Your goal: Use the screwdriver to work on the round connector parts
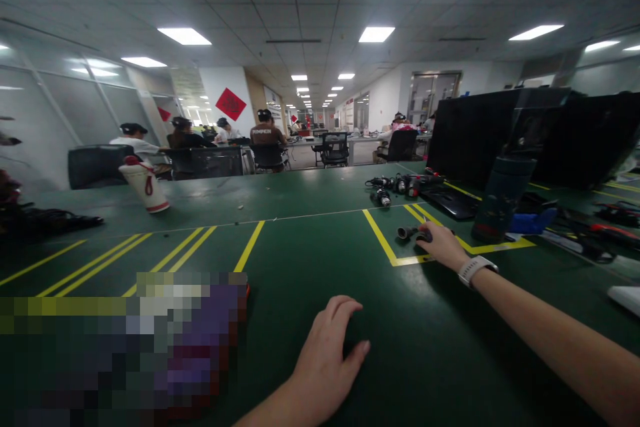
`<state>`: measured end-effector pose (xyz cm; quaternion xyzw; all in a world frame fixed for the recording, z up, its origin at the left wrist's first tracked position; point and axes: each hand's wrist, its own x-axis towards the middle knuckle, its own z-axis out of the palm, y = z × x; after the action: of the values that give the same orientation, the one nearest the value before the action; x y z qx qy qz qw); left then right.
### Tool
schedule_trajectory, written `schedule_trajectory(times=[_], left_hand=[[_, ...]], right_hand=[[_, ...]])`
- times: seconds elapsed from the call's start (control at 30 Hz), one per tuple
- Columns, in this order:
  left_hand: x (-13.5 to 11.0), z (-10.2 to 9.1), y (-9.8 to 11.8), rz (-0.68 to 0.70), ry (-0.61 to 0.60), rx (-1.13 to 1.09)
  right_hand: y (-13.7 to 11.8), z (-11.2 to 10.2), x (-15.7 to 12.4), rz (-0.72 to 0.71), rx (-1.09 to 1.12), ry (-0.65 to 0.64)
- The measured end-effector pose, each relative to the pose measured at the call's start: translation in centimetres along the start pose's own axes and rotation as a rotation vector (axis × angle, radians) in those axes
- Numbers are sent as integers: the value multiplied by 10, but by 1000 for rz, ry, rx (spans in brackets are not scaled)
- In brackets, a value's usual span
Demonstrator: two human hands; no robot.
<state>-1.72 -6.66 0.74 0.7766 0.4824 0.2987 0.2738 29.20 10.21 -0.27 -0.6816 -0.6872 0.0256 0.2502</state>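
Connector (406, 233), dk, metallic, rnd end

"PUMPKIN" lettering (261, 131) on a brown shirt (263, 139); red diamond sign (231, 105) on white pillar (227, 77), character unclear

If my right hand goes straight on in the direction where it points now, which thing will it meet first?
Most likely the small metal piece, lying just ahead of the right hand; the fingers may be touching it, as depth is unclear here.
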Motion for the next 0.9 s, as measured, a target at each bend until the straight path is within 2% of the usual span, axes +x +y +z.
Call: schedule_trajectory(times=[0.33,0.47,0.57,0.7,0.8,0.9], left_hand=[[0,-2,5,-22,-4,-1],[0,-1,4,-9,8,1],[0,2,1,30,54,1],[-2,6,-6,81,185,35],[-4,8,-12,159,291,46],[-4,9,-15,235,347,2]], right_hand=[[-5,-13,-12,49,168,-13],[-19,-21,-24,53,316,21],[-47,-26,-41,3,457,4],[-108,-29,-81,-108,654,-104],[-155,-24,-114,-163,940,-288],[-184,-15,-137,-159,1098,-402]])
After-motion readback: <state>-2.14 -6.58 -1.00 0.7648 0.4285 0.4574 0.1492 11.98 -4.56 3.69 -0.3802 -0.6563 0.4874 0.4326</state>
